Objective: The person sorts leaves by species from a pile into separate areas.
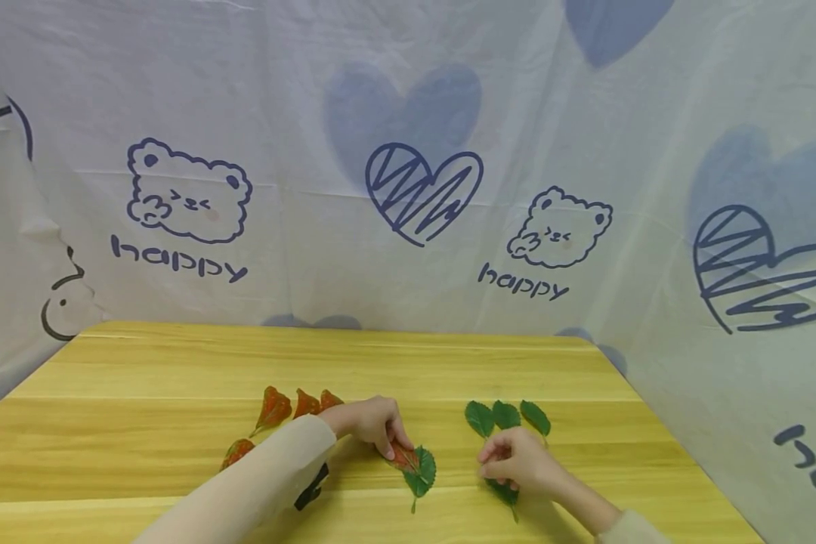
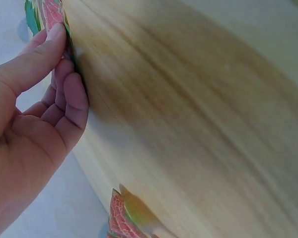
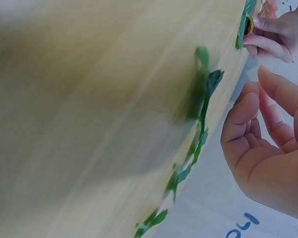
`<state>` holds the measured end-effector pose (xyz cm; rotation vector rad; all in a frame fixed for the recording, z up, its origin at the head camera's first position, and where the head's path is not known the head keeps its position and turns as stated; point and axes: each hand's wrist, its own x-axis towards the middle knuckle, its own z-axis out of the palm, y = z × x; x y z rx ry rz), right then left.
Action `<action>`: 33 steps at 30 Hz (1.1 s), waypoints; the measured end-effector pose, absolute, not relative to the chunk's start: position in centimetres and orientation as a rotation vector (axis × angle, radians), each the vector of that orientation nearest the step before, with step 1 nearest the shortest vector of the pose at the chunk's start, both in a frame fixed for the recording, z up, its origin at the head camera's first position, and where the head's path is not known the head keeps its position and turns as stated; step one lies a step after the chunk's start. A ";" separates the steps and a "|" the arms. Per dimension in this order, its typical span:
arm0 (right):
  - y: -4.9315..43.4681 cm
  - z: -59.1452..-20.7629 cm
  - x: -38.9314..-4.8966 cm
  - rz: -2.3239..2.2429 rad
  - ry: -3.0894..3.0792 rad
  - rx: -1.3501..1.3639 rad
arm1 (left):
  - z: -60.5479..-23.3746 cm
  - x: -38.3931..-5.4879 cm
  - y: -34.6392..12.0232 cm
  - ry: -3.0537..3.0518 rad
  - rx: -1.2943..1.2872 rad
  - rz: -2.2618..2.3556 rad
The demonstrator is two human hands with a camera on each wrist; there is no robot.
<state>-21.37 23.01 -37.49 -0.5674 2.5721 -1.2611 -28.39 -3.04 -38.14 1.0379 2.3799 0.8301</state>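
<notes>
My left hand (image 1: 377, 427) pinches a red leaf (image 1: 403, 459) between thumb and fingers, low over the middle of the table. Beneath it lies a single green leaf (image 1: 423, 476) with toothed edges, partly covered by the red one. In the left wrist view the thumb presses on the red leaf's (image 2: 50, 12) veined face. My right hand (image 1: 520, 461) hovers with loosely bent fingers over another green leaf (image 1: 505, 493), hiding part of it. The right wrist view shows nothing between that hand's thumb and fingers (image 3: 241, 111).
Three green leaves (image 1: 506, 415) form a row behind my right hand. Several red leaves (image 1: 274, 408) lie at the left, some partly hidden by my left arm. A black object (image 1: 310, 489) shows beside the left sleeve. A printed cloth (image 1: 299, 151) hangs behind the wooden table (image 1: 177, 363).
</notes>
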 end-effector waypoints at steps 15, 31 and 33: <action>19.3 -37.6 -21.9 -1.312 2.486 -0.684 | -38.2 -28.4 -3.0 2.385 1.005 0.837; 17.1 -38.4 -22.7 -1.221 2.478 -0.648 | -38.3 -28.5 -3.0 2.379 1.006 0.846; 16.9 -38.4 -22.8 -1.216 2.465 -0.627 | -38.3 -28.5 -3.0 2.377 1.007 0.844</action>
